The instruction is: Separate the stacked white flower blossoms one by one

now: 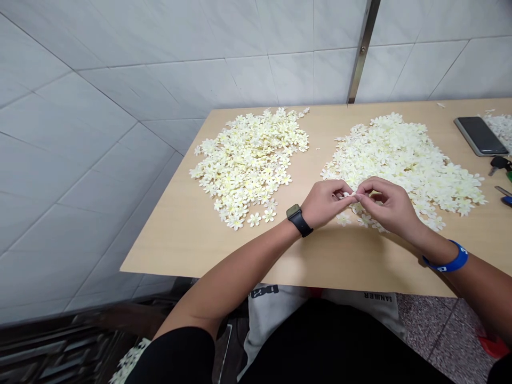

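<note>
Small dark capitals (378, 296), seemingly "SANJILER", are borne by the pale cloth (262, 322); its larger letters (264, 291) are partly hidden; white characters (442, 269) on the blue wristband (456, 261) cannot be fully read.

A tan table (168, 245) stands by a wall (256, 32) of big pale tiles with soft grey marks. A long metal strip (362, 50) runs down the wall to the back edge of the table. On the right side of the table lies a phone (482, 136) — its dark screen is facing up. Just below it is a key (496, 164) with a black top, and near that is a tool with a blue handle (506, 200), cut off by the edge of the view. Low on the right there is a speckled floor (420, 320) with something red (494, 345). Low on the left is dark furniture (52, 346) — it looks blurry.
</note>
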Demonstrator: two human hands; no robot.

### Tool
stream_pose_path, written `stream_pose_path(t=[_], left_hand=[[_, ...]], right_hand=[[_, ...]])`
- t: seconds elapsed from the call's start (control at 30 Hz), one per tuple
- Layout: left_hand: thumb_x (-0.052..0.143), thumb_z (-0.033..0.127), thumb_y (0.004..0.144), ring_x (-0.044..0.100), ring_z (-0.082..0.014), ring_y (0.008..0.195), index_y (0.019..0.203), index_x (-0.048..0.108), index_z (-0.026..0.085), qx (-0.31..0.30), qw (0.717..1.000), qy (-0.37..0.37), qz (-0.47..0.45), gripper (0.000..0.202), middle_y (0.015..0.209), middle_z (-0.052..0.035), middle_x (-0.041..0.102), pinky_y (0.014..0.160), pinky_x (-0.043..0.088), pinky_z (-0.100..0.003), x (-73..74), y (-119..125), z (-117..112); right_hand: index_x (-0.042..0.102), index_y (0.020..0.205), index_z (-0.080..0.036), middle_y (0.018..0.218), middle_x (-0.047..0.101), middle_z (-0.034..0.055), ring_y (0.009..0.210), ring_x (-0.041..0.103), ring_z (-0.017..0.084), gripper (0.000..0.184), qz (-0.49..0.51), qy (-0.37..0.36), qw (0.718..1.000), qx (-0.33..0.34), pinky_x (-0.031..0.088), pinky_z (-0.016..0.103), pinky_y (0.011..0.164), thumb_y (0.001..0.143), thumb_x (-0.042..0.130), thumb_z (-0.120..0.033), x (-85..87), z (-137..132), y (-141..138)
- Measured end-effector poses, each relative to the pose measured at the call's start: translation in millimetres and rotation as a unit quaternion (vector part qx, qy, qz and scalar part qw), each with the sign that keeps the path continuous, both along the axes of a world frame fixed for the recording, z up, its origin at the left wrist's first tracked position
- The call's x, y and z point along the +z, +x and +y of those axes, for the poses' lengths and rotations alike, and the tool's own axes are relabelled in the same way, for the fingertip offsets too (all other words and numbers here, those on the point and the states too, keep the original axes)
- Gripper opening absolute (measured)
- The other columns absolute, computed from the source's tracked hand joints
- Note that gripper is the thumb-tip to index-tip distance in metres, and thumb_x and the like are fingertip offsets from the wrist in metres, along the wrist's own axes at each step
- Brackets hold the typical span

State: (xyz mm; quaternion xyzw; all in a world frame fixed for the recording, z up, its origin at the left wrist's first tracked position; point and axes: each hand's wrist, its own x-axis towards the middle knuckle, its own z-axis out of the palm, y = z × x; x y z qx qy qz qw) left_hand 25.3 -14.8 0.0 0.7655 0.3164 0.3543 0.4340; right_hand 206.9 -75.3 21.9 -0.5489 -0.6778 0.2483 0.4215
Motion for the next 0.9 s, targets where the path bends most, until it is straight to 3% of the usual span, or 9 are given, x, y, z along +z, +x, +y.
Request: stream_pose_path(t=[0.13, 0.27, 0.4, 0.67, 0.8, 0.9], left_hand=[[0.076, 0.048, 0.083, 0.063, -0.0124, 0.064, 0.083, 0.068, 0.015, -0.035, 0.988, -0.135, -0.06, 0.034, 0.068, -0.0016, 0.068, 0.063, 0.049, -0.025, -0.1, 1, 0], [0.079, 0.051, 0.079, 0.064, -0.0116, 0.063, 0.082, 0.065, 0.014, -0.039, 0.976, -0.184, -0.107, 0.039, 0.067, -0.0018, 0.067, 0.064, 0.053, -0.025, 1.0, 2, 1], [0.08, 0.051, 0.078, 0.063, -0.0102, 0.061, 0.084, 0.066, 0.013, -0.038, 0.972, -0.202, -0.115, 0.041, 0.068, -0.002, 0.066, 0.063, 0.053, -0.025, 3.3, 2, 1], [0.07, 0.036, 0.087, 0.062, -0.0096, 0.062, 0.087, 0.063, 0.015, -0.044, 0.981, -0.171, -0.086, 0.023, 0.07, -0.0004, 0.064, 0.062, 0.052, -0.023, 3.2, 0, 0], [0.068, 0.03, 0.087, 0.063, -0.0091, 0.066, 0.085, 0.06, 0.015, -0.052, 0.986, -0.133, -0.081, 0.018, 0.08, -0.0021, 0.065, 0.064, 0.052, -0.023, 1.8, 0, 0], [0.069, 0.029, 0.087, 0.066, -0.0105, 0.07, 0.088, 0.056, 0.015, -0.069, 0.978, -0.169, -0.102, 0.018, 0.083, -0.0026, 0.064, 0.064, 0.054, -0.022, 3.7, 1, 0]], right_hand=[[0.066, 0.081, -0.022, 0.082, 0.064, 0.0035, 0.074, 0.058, 0.018, 0.007, 0.018, -0.012, 1.0, -0.019, 0.044, 0.03, 0.06, 0.087, 0.065, -0.024, 3.6, 0, 4], [0.065, 0.079, -0.021, 0.081, 0.064, 0.0029, 0.068, 0.056, 0.015, 0.007, 0.068, -0.036, 0.996, -0.046, 0.043, 0.028, 0.056, 0.084, 0.068, -0.025, 6.8, 0, 5], [0.066, 0.079, -0.02, 0.078, 0.064, 0.0026, 0.058, 0.051, 0.012, 0.009, 0.087, -0.055, 0.992, -0.067, 0.04, 0.026, 0.05, 0.083, 0.07, -0.027, 9.8, 0, 6], [0.066, 0.081, -0.021, 0.076, 0.065, 0.0026, 0.06, 0.06, 0.014, 0.016, 0.118, -0.083, 0.989, -0.044, 0.05, 0.027, 0.052, 0.083, 0.073, -0.034, 8.7, 0, 4], [0.068, 0.08, -0.021, 0.083, 0.068, 0.0046, 0.069, 0.062, 0.017, 0.015, 0.058, -0.032, 0.998, -0.018, 0.051, 0.028, 0.057, 0.084, 0.074, -0.034, 4.5, 0, 4], [0.07, 0.078, -0.022, 0.083, 0.07, 0.0053, 0.075, 0.064, 0.019, 0.015, 0.029, 0.002, 1.0, -0.007, 0.052, 0.03, 0.062, 0.088, 0.072, -0.034, 3.1, 1, 5]])
